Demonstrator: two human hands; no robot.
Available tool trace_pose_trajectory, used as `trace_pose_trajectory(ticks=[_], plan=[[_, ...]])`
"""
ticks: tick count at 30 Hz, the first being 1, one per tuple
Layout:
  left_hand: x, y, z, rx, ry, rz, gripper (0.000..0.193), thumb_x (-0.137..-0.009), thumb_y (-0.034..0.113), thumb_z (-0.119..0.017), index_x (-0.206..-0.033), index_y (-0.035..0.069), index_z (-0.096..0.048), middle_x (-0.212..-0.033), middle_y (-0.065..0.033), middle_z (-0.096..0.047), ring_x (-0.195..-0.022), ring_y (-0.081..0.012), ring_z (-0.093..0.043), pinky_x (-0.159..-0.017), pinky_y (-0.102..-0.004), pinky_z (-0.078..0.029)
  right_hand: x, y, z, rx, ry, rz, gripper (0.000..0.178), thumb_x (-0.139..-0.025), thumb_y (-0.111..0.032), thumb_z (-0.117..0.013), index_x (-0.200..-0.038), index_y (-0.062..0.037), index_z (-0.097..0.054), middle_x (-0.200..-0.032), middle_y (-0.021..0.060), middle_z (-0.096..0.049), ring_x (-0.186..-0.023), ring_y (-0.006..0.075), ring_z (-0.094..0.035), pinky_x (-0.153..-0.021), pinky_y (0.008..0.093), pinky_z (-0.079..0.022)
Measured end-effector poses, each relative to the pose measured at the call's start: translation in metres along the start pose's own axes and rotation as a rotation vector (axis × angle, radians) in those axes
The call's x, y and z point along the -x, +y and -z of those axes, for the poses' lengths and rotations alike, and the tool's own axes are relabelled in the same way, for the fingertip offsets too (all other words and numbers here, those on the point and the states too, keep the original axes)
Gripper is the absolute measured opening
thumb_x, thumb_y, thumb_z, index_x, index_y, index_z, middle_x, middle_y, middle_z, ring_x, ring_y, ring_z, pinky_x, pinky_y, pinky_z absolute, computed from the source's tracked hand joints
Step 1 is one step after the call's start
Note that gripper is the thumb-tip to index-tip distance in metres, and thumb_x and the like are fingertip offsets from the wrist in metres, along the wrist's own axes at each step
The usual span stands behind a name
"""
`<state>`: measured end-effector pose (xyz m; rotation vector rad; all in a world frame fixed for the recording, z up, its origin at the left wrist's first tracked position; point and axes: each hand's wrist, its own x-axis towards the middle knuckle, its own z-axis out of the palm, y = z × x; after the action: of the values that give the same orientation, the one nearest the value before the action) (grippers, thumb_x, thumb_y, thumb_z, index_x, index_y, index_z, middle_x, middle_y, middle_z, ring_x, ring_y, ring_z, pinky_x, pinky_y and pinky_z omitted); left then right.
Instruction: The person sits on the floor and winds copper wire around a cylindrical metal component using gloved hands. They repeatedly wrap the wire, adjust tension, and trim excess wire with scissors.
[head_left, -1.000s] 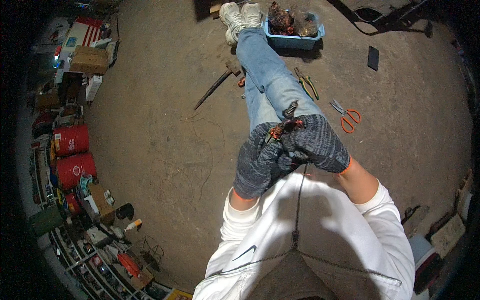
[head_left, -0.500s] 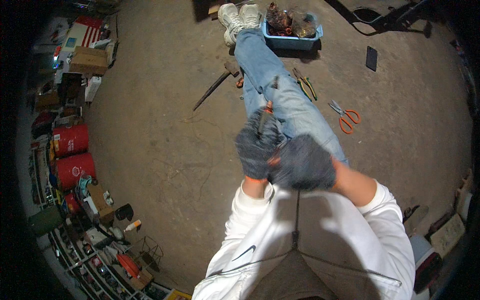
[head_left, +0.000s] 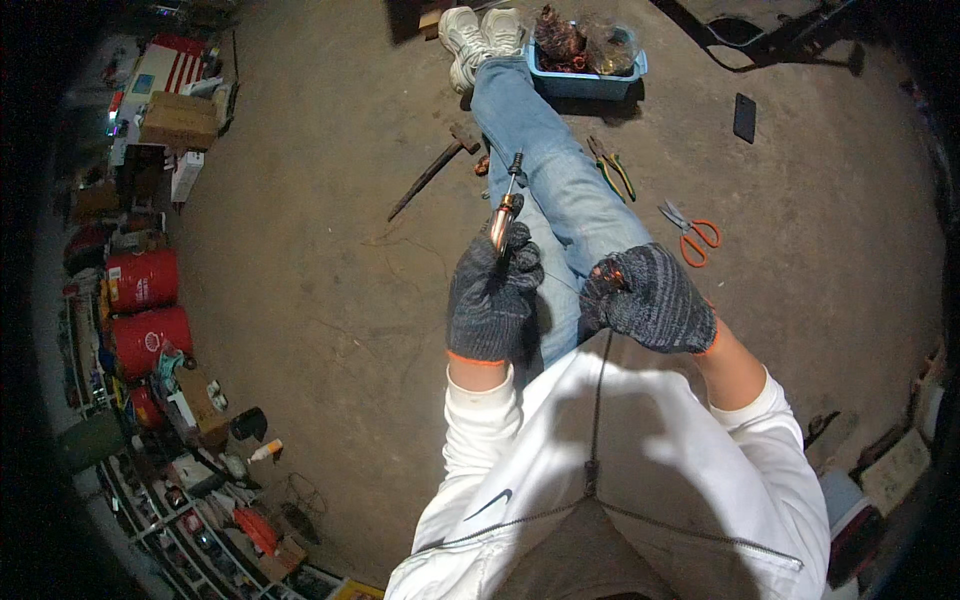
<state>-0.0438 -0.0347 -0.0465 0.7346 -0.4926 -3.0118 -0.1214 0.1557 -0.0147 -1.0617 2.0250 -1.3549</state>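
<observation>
My left hand [head_left: 490, 305], in a dark grey knit glove with an orange cuff edge, grips a motor rotor [head_left: 500, 226]. The rotor has a shiny copper-coloured body and a thin metal shaft with a dark end pointing away from me. My right hand [head_left: 657, 302], gloved alike, is closed around a small bunch of copper wire [head_left: 608, 276], partly hidden by the fingers. A thin strand seems to run between the hands. Both hands are above my legs, in blue jeans [head_left: 560, 170], a little apart.
On the floor to the left lies a hammer [head_left: 437, 172]. Pliers [head_left: 611, 168], orange-handled scissors [head_left: 691, 234] and a black phone [head_left: 744, 118] lie to the right. A blue tub [head_left: 585, 87] of copper scrap stands near my shoes. Red drums [head_left: 150, 340] and cluttered shelves line the left.
My hands, close together and blurred before, have moved apart: the right one to the right, the left one slightly left. The rotor and the copper wire now show clearly.
</observation>
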Motion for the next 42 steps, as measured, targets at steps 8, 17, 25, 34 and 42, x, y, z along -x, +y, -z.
trace_pose_trajectory(ticks=[8,17,25,34,42], plan=[[0.013,0.002,0.0,-0.763,0.045,-0.243,0.037,-0.084,0.016,-0.061,-0.116,0.002,-0.051,-0.088,-0.0031,-0.058,-0.068,-0.0081,-0.051,-0.052,-0.0192,-0.042,0.008,0.024,0.036,-0.12,0.369,0.039,0.018,-0.081,-0.018,-0.055,-0.077,-0.002,-0.062,-0.066,0.0036,-0.058,-0.055,0.0115,-0.051,-0.053,0.0264,-0.042],[0.021,-0.003,-0.018,-0.962,0.157,-0.433,0.041,-0.082,0.017,-0.057,-0.117,-0.003,-0.051,-0.087,-0.0083,-0.062,-0.066,-0.0118,-0.055,-0.059,-0.0239,-0.046,-0.001,-0.004,0.056,-0.204,0.652,-0.222,0.032,-0.086,-0.01,-0.048,-0.117,-0.0036,-0.054,-0.096,0.0062,-0.063,-0.066,0.0091,-0.052,-0.06,0.0254,-0.047],[0.023,-0.009,-0.033,-1.18,0.178,-0.461,0.031,-0.086,0.01,-0.051,-0.114,-0.005,-0.054,-0.096,-0.0102,-0.063,-0.073,-0.0122,-0.057,-0.067,-0.0246,-0.046,-0.027,-0.016,-0.008,-0.139,0.28,-0.179,0.04,-0.081,-0.006,-0.053,-0.121,-0.0031,-0.051,-0.105,0.0125,-0.06,-0.083,0.0151,-0.058,-0.075,0.0284,-0.047],[0.027,-0.011,-0.026,-1.172,0.112,-0.41,0.029,-0.086,0.006,-0.052,-0.113,-0.004,-0.054,-0.103,-0.0129,-0.06,-0.091,-0.0165,-0.058,-0.077,-0.0276,-0.046,-0.028,0.0,-0.018,0.351,0.131,0.133,0.022,-0.083,-0.02,-0.054,-0.095,-0.0037,-0.061,-0.081,0.0197,-0.06,-0.075,0.0324,-0.059,-0.064,0.038,-0.046],[0.019,-0.028,-0.017,-1.716,-0.16,-0.716,0.033,-0.074,0.005,-0.06,-0.105,-0.002,-0.056,-0.1,-0.0209,-0.056,-0.09,-0.0346,-0.056,-0.079,-0.0382,-0.046,-0.016,-0.002,-0.013,0.687,0.077,0.029,0.027,-0.081,-0.029,-0.053,-0.078,-0.0029,-0.058,-0.064,0.0143,-0.056,-0.058,0.03,-0.057,-0.051,0.0396,-0.043]])
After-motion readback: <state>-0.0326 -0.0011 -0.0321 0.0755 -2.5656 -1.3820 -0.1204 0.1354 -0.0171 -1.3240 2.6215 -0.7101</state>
